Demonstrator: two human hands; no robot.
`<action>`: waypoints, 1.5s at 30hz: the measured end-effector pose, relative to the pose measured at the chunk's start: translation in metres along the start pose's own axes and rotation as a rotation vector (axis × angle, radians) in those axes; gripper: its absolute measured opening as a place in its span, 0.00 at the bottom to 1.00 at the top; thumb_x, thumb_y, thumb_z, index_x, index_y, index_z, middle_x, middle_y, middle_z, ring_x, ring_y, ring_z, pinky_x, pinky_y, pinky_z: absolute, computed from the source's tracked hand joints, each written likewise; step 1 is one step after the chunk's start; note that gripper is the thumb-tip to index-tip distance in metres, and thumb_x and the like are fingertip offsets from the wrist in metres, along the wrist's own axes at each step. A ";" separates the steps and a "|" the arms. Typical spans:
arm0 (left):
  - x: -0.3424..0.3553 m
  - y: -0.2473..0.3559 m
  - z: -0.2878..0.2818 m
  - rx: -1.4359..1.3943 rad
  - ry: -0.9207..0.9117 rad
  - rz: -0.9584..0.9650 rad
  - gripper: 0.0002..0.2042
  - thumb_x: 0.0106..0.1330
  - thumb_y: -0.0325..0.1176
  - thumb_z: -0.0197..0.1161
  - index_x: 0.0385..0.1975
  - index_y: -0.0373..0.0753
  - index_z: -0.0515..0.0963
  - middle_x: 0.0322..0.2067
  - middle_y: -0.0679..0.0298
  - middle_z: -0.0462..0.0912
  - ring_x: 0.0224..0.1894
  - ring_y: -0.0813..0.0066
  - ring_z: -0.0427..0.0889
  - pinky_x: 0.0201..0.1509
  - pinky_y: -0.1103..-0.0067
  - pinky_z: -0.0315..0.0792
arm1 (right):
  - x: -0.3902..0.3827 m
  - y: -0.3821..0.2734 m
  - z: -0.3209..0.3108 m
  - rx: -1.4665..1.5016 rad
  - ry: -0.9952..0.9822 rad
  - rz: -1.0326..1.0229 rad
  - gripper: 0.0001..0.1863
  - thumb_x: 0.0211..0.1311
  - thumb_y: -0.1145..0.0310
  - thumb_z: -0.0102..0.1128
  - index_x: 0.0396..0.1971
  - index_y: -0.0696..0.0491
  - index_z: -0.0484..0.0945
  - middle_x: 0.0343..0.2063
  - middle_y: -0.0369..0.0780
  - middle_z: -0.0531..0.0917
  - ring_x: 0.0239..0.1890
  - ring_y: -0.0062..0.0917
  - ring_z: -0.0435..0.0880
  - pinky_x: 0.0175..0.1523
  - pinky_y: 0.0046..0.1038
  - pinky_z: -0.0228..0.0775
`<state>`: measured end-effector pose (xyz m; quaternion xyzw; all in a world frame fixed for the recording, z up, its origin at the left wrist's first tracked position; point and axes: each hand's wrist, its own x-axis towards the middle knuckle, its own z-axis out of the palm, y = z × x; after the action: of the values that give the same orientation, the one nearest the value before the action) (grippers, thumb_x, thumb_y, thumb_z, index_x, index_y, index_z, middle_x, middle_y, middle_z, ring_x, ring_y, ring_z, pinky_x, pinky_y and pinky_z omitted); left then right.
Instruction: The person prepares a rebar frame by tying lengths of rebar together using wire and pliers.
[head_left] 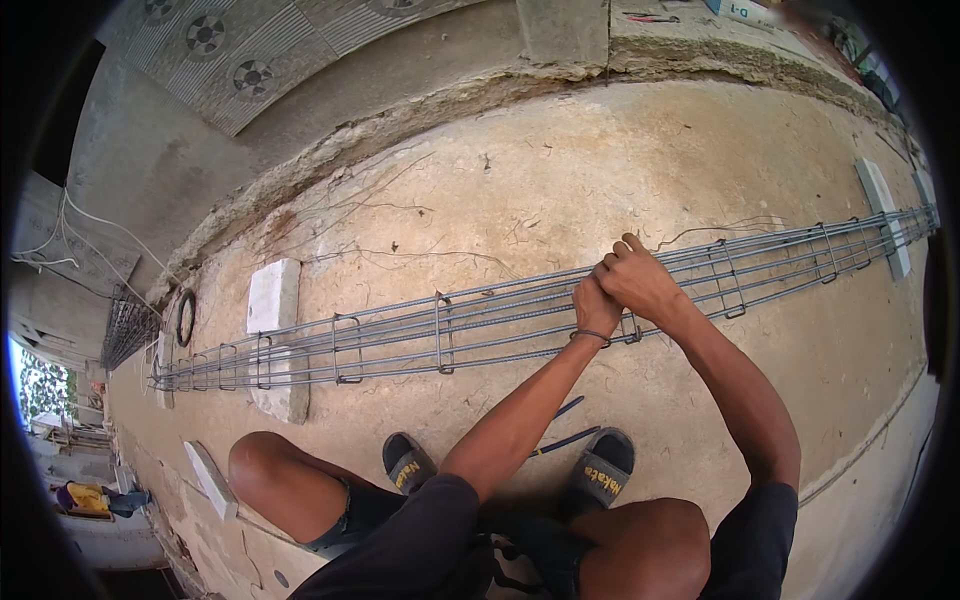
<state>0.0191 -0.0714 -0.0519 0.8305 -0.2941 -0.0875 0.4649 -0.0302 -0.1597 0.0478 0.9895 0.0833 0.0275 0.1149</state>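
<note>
A long cage of steel bars (445,335) with square stirrups crosses the floor in front of me, over white blocks (272,290). My left hand (598,308) is closed at the cage's top bars right of the middle, its fingertips partly hidden under my right hand. My right hand (642,280) overlaps it from the right, fingers curled at the same spot; what the two hands pinch is hidden. A thin dark long tool (567,435) lies on the floor below, between my sandals (408,463).
Another white block (208,478) lies left of my knee. A broken concrete edge (400,108) runs along the back. Cables (100,222), a black coil (185,318) and a bundle of steel (130,330) are at left. A person (95,500) in yellow is at lower left.
</note>
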 end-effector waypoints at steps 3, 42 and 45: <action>0.012 -0.014 -0.002 0.055 0.121 0.058 0.15 0.55 0.36 0.69 0.29 0.29 0.75 0.24 0.49 0.82 0.28 0.57 0.84 0.30 0.64 0.72 | -0.009 -0.011 -0.017 -0.055 0.379 -0.104 0.11 0.52 0.70 0.61 0.37 0.56 0.81 0.38 0.38 0.84 0.41 0.31 0.80 0.53 0.34 0.70; -0.060 0.004 -0.033 -0.455 -0.084 0.025 0.05 0.67 0.24 0.61 0.37 0.28 0.82 0.33 0.55 0.87 0.28 0.72 0.84 0.32 0.78 0.79 | -0.054 0.007 0.061 0.949 0.199 0.902 0.10 0.52 0.68 0.69 0.22 0.60 0.81 0.24 0.50 0.83 0.34 0.45 0.84 0.40 0.41 0.74; -0.062 0.012 -0.025 -0.120 -0.098 0.504 0.06 0.61 0.19 0.63 0.38 0.30 0.82 0.36 0.53 0.86 0.31 0.64 0.87 0.36 0.75 0.80 | -0.024 0.022 0.048 0.566 -0.023 0.437 0.10 0.50 0.69 0.70 0.25 0.61 0.83 0.28 0.52 0.85 0.34 0.45 0.85 0.41 0.40 0.76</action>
<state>-0.0258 -0.0229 -0.0359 0.6968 -0.5079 -0.0263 0.5058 -0.0471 -0.1961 0.0051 0.9768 -0.1276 0.0161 -0.1712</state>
